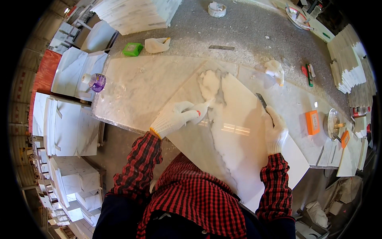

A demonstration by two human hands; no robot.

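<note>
My left hand (177,117), in a white knit glove, is closed on a soft-looking white piece (203,109) that narrows to a tip. The tip points at the marble slab (234,147); whether it touches cannot be made out. My gloved right hand (275,129) is wrapped around a narrow dark scraper blade (261,101), held over the slab's right side, its tip pointing away from me. Near the slab's far corner lies a pale whitish patch (210,84), beyond my left hand. The polished slab, grey-veined, lies at an angle on the bench and overhangs its near edge.
Past the slab sit a green box (132,49), a cloth (157,45), a crumpled glove (274,71) and a flat metal strip (221,47). A purple-labelled bottle (95,82) lies left. Rightward are an orange box (312,122) and a metal bowl (331,124). Stacked tiles (137,16) stand behind.
</note>
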